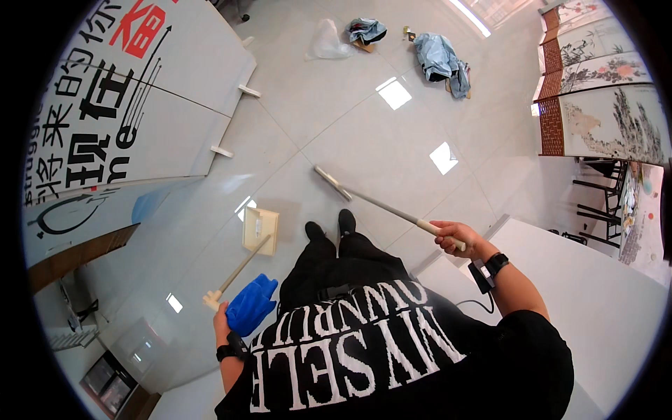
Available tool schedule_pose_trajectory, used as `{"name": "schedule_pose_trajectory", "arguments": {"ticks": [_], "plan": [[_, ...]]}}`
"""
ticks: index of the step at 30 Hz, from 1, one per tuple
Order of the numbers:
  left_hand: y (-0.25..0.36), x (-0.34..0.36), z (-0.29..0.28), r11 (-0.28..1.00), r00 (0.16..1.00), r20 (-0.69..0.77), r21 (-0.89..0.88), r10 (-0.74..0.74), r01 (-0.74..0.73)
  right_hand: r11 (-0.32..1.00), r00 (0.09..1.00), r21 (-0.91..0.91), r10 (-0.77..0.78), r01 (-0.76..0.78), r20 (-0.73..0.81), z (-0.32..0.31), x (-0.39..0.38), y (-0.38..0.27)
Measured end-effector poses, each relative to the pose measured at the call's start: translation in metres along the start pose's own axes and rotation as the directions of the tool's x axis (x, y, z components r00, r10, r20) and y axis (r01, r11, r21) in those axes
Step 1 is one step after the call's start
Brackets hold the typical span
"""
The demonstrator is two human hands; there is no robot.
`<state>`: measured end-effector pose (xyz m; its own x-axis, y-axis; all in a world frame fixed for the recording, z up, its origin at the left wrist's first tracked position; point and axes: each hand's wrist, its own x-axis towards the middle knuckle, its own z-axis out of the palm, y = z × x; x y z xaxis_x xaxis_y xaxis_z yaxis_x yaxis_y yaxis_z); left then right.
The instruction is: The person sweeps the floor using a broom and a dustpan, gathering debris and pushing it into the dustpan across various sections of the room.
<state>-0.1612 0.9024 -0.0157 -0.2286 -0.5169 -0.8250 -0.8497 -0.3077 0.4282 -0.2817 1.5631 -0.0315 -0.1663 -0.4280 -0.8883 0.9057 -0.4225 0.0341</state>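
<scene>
My right hand is closed round the pale grip of a long-handled broom. The broom's narrow beige head rests on the tiles ahead of my feet. At the left, my left hand is closed near the top of a dustpan's handle; its fingers are partly hidden. A crumpled blue bundle, a bag or cloth, is held against that hand. The cream dustpan stands on the floor to the left of my shoes, with its handle leaning back toward me.
Crumpled grey-blue bundles and a clear plastic bag lie on the far floor. White panels with feet stand at left. A white table-like surface is close on my right. A folding screen and dark chairs stand farther right.
</scene>
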Motion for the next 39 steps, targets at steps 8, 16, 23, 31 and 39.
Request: {"name": "schedule_pose_trajectory", "arguments": {"ticks": [8, 16, 23, 31, 39], "plan": [[0.010, -0.006, 0.001, 0.936, 0.995, -0.054, 0.345, 0.088, -0.064, 0.968, 0.954, -0.212, -0.187, 0.137, -0.235, -0.017, 0.002, -0.043], [0.000, 0.009, -0.023, 0.903, 0.999, -0.044, 0.431, 0.016, 0.004, 0.953, 0.951, -0.145, -0.284, 0.266, -0.124, 0.077, 0.058, -0.015], [0.008, 0.008, -0.039, 0.847, 0.999, 0.016, 0.530, -0.048, 0.032, 0.986, 0.969, 0.139, 0.057, -0.093, 0.242, 0.177, 0.125, -0.010], [0.018, 0.017, -0.054, 0.844, 0.999, -0.008, 0.535, -0.048, 0.045, 0.930, 0.899, 0.015, 0.350, -0.366, 0.263, 0.297, 0.247, -0.007], [0.029, 0.038, -0.058, 0.854, 0.995, 0.069, 0.520, -0.067, 0.021, 0.946, 0.990, 0.321, 0.002, -0.048, 0.141, 0.181, 0.195, -0.123]]}}
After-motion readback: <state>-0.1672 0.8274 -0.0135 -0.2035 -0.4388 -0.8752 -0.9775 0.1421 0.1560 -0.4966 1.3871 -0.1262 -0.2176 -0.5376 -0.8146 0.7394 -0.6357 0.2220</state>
